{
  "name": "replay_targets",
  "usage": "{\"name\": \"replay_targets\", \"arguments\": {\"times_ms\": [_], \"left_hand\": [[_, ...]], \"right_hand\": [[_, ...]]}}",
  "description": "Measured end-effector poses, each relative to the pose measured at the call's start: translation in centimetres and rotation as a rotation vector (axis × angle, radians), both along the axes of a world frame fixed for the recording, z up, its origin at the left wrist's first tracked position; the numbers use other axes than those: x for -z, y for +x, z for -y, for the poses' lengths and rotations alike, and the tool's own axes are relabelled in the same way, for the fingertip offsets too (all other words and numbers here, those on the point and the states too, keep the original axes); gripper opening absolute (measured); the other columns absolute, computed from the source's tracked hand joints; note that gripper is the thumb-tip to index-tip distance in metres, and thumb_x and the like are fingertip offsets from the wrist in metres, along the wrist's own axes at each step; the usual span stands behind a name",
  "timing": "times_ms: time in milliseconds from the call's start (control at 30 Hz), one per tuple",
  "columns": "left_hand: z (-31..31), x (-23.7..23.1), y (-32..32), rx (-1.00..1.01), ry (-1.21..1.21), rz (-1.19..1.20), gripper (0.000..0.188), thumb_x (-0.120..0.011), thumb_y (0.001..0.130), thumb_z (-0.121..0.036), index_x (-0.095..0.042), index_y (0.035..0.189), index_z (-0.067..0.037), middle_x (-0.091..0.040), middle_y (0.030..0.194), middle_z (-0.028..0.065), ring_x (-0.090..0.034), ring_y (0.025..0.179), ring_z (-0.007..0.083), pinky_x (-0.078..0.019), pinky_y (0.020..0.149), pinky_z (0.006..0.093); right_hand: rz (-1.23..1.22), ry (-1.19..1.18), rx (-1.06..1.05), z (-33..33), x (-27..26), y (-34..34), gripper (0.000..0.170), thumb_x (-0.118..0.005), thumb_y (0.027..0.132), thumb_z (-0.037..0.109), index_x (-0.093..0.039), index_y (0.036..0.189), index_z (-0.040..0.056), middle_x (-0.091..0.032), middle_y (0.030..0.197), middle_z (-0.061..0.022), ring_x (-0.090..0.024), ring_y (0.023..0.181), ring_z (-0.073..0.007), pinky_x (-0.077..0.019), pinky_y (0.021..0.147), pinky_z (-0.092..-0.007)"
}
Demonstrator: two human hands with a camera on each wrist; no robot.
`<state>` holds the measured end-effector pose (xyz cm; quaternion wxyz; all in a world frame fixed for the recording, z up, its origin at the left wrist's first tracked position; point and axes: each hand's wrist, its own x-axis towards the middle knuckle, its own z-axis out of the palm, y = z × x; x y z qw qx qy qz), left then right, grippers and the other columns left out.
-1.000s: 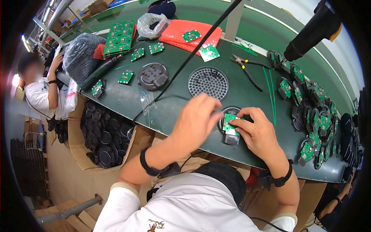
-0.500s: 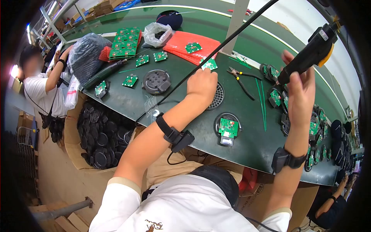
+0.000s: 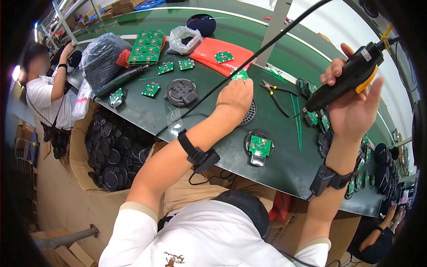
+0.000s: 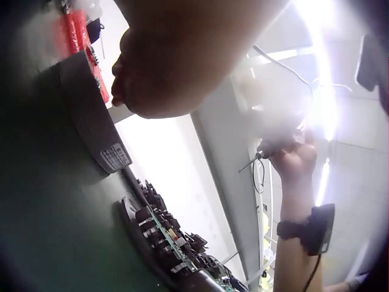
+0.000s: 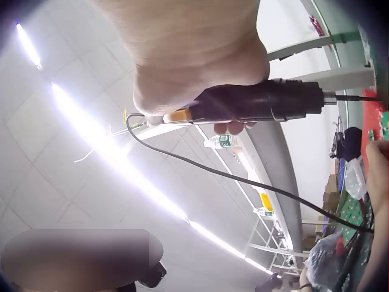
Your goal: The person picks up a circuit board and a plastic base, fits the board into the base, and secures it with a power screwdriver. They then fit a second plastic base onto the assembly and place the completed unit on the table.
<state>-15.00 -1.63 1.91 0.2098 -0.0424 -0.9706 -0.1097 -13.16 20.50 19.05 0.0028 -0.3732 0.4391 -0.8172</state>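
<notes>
My right hand (image 3: pixel 351 107) holds a black electric screwdriver (image 3: pixel 342 78) with a yellow-orange lever, its fingers round the body and its bit slanting down to the left. My left hand (image 3: pixel 235 98) reaches over a round black perforated dish (image 3: pixel 252 113), close to a green circuit board (image 3: pixel 240 74) at the red bag's edge. Its fingertips are hidden, so I cannot tell whether they pinch anything. In front of me lies a round black housing (image 3: pixel 247 141) with a green circuit board (image 3: pixel 259 146) on it.
Yellow-and-black pliers (image 3: pixel 275 95) and green strips (image 3: pixel 297 122) lie right of the dish. Housings with boards (image 3: pixel 322 122) crowd the right side. Left stand another black housing (image 3: pixel 181 92), loose boards (image 3: pixel 151 90) and a second screwdriver (image 3: pixel 120 81). A black cable (image 3: pixel 262 50) crosses the view.
My right hand has left the board on the housing, moved up right and taken hold of the hanging electric screwdriver, now tilted lower. My left hand has moved up from beside the housing to the dish.
</notes>
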Motion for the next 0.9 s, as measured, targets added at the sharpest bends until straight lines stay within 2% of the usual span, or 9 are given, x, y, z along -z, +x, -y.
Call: {"name": "replay_targets", "arguments": {"times_ms": [133,200,233,300,333,400,567,700,900], "left_hand": [[1.3,0.6,2.9,0.197,0.183,-0.190,0.011,-0.063,0.095,-0.006,-0.071,0.102,-0.002,-0.072,0.097,0.0151,-0.072,0.092,0.0298,-0.0608,0.080,0.0381],[1.2,-1.0,5.4,0.327,0.658,0.126,0.015,-0.069,0.093,0.000,-0.075,0.106,-0.002,-0.076,0.091,0.0128,-0.074,0.081,0.0250,-0.0604,0.075,0.0362],[1.1,-1.3,6.6,0.327,0.657,0.131,0.015,-0.069,0.093,0.000,-0.075,0.106,-0.002,-0.076,0.091,0.0128,-0.074,0.081,0.0250,-0.0604,0.075,0.0362],[1.0,-1.5,8.9,0.273,1.063,0.322,0.016,-0.074,0.090,0.003,-0.078,0.105,0.000,-0.078,0.088,0.0097,-0.074,0.075,0.0191,-0.0597,0.073,0.0337],[1.1,-1.5,9.7,0.242,1.127,0.396,0.013,-0.072,0.093,0.003,-0.079,0.103,0.000,-0.078,0.093,0.0071,-0.074,0.084,0.0143,-0.0591,0.075,0.0315],[1.1,-0.7,10.8,0.276,1.080,0.347,0.012,-0.073,0.093,0.003,-0.079,0.102,0.000,-0.078,0.094,0.0073,-0.073,0.085,0.0146,-0.0587,0.077,0.0306],[0.6,0.9,11.4,0.329,1.073,0.283,0.016,-0.077,0.089,0.003,-0.081,0.104,-0.002,-0.075,0.094,0.0071,-0.071,0.085,0.0139,-0.0569,0.077,0.0288],[-0.2,0.5,11.4,0.312,1.049,0.305,0.018,-0.079,0.088,0.002,-0.082,0.106,-0.003,-0.075,0.094,0.0074,-0.070,0.082,0.0137,-0.0558,0.075,0.0297],[-1.0,1.3,10.9,0.443,0.930,0.083,0.025,-0.084,0.083,0.001,-0.083,0.107,-0.005,-0.077,0.093,0.0097,-0.069,0.083,0.0201,-0.0553,0.073,0.0331]], "right_hand": [[0.086,-0.023,0.052,1.0,1.1,1.2,0.062,-0.049,0.113,0.052,-0.045,0.145,-0.0011,-0.057,0.105,-0.0104,-0.059,0.085,-0.0175,-0.0505,0.079,-0.0338],[-0.056,0.022,-0.026,-0.1,3.0,-0.1,0.064,-0.044,0.112,0.059,-0.044,0.142,0.0024,-0.054,0.105,-0.0096,-0.060,0.081,-0.0153,-0.0514,0.073,-0.0300],[-0.064,0.037,-0.145,-0.5,3.0,-0.4,0.061,-0.046,0.112,0.056,-0.043,0.139,0.0014,-0.055,0.100,-0.0085,-0.059,0.077,-0.0137,-0.0502,0.070,-0.0283],[-0.056,0.094,-0.331,-0.9,2.7,-0.6,0.055,-0.054,0.111,0.047,-0.046,0.135,-0.0012,-0.058,0.091,-0.0071,-0.057,0.071,-0.0111,-0.0478,0.067,-0.0269],[-0.018,0.167,-0.259,-0.7,2.5,0.1,0.053,-0.059,0.107,0.044,-0.050,0.132,-0.0021,-0.059,0.088,-0.0068,-0.056,0.071,-0.0118,-0.0466,0.066,-0.0272],[0.095,0.205,-0.177,-0.3,3.4,1.0,0.054,-0.070,0.095,0.041,-0.058,0.123,-0.0031,-0.063,0.088,-0.0083,-0.056,0.071,-0.0145,-0.0455,0.066,-0.0285],[0.012,0.135,-0.374,0.5,5.2,1.2,0.039,-0.074,0.093,0.028,-0.054,0.114,0.0020,-0.057,0.071,-0.0054,-0.056,0.058,-0.0163,-0.0464,0.053,-0.0295],[0.105,0.148,0.053,1.7,5.2,2.4,0.041,-0.069,0.094,0.016,-0.055,0.126,-0.0059,-0.054,0.066,-0.0036,-0.047,0.047,-0.0116,-0.0374,0.045,-0.0266],[0.163,0.073,0.130,4.7,6.5,3.4,0.028,-0.068,0.095,0.009,-0.061,0.117,-0.0074,-0.053,0.063,-0.0033,-0.045,0.046,-0.0108,-0.0363,0.045,-0.0270]]}}
